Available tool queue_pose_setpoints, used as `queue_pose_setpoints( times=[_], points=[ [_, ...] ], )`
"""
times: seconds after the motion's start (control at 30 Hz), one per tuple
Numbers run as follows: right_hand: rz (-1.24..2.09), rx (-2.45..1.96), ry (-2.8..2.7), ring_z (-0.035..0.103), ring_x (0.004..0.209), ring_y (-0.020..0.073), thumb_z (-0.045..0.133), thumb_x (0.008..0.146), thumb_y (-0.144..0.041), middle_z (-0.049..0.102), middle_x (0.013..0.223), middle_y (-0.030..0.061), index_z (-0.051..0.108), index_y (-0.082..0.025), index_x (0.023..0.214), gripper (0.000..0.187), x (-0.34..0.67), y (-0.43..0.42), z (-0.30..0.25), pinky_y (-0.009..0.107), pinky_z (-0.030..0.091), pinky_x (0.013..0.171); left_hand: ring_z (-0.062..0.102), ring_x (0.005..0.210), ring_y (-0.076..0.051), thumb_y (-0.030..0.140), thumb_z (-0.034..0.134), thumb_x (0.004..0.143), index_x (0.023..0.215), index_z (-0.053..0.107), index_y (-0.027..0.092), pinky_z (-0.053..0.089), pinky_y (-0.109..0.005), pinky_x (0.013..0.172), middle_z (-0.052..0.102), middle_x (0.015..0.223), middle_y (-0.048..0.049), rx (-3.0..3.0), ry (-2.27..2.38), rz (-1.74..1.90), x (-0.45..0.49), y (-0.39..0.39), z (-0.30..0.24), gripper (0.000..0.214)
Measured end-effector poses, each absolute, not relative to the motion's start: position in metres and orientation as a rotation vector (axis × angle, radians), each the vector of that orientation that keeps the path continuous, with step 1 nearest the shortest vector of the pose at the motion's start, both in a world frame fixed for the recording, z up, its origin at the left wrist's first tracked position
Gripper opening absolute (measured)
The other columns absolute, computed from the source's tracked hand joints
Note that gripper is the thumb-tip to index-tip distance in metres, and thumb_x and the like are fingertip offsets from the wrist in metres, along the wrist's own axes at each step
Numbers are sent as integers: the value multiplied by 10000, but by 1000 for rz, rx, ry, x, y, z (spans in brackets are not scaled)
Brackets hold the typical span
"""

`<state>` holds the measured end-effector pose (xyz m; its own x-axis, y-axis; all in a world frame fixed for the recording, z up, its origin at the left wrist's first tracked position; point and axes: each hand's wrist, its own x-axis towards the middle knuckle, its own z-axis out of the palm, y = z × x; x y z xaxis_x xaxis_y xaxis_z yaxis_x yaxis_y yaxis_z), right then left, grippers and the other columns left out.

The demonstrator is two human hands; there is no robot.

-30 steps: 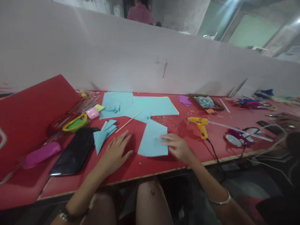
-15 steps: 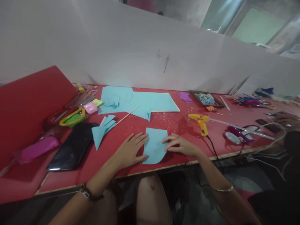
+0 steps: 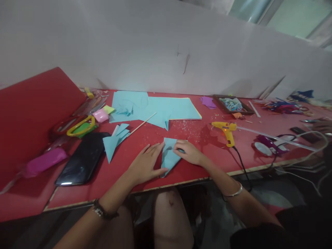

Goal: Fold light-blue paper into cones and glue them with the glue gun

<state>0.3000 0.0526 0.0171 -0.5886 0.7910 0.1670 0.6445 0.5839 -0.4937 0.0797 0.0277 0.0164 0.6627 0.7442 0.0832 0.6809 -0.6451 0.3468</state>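
Observation:
A small light-blue paper piece point(image 3: 169, 157) lies near the front edge of the red table point(image 3: 202, 138), folded into a triangle pointing toward me. My left hand point(image 3: 145, 164) lies flat beside it, fingers stretched out, with fingertips and thumb on its left edge. My right hand point(image 3: 187, 151) rests on the paper's upper right corner, fingers curled and pressing the fold down. A folded blue paper shape point(image 3: 114, 141) lies to the left. Large blue sheets point(image 3: 160, 110) lie further back.
A yellow glue gun point(image 3: 225, 130) with a black cord lies right of my hands. A black tablet point(image 3: 83, 159), yellow-handled scissors point(image 3: 80, 127), a wooden stick point(image 3: 142, 123) and a pink pouch point(image 3: 43, 166) sit left. A tray of scraps point(image 3: 232, 104) stands at the back. A white partition runs behind.
The blue paper went from a flat sheet to a folded triangle. Both hands closed in on it, the right folding its right side over.

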Motion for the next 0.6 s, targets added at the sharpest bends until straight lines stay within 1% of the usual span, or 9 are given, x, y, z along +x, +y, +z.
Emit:
queue_pose_setpoints(
  times=[0.23, 0.43, 0.6],
  points=[
    [492, -1312, -2378, 508, 716, 129, 452, 853, -265, 554, 742, 18, 555, -174, 712, 196, 294, 53, 15, 216, 352, 652, 303, 1291, -218, 513, 439, 790, 1368, 225, 125, 187, -397, 1080, 333, 1411, -118, 2608, 1181, 300, 82, 27, 14, 729],
    [474, -1368, -2325, 522, 713, 128, 460, 847, -281, 583, 746, 19, 561, -179, 718, 193, 290, 52, 15, 211, 348, 646, 326, 1278, -208, 517, 443, 790, 1361, 239, 133, 199, -399, 1074, 367, 1391, -116, 2603, 1208, 302, 83, 28, 15, 718],
    [476, -1402, -2258, 513, 667, 126, 488, 823, -265, 578, 705, 13, 530, -178, 675, 177, 290, 53, 12, 216, 335, 609, 343, 1269, -204, 488, 457, 794, 1353, 254, 148, 203, -402, 1072, 383, 1383, -105, 2607, 1225, 312, 83, 29, 11, 685]
  ],
)
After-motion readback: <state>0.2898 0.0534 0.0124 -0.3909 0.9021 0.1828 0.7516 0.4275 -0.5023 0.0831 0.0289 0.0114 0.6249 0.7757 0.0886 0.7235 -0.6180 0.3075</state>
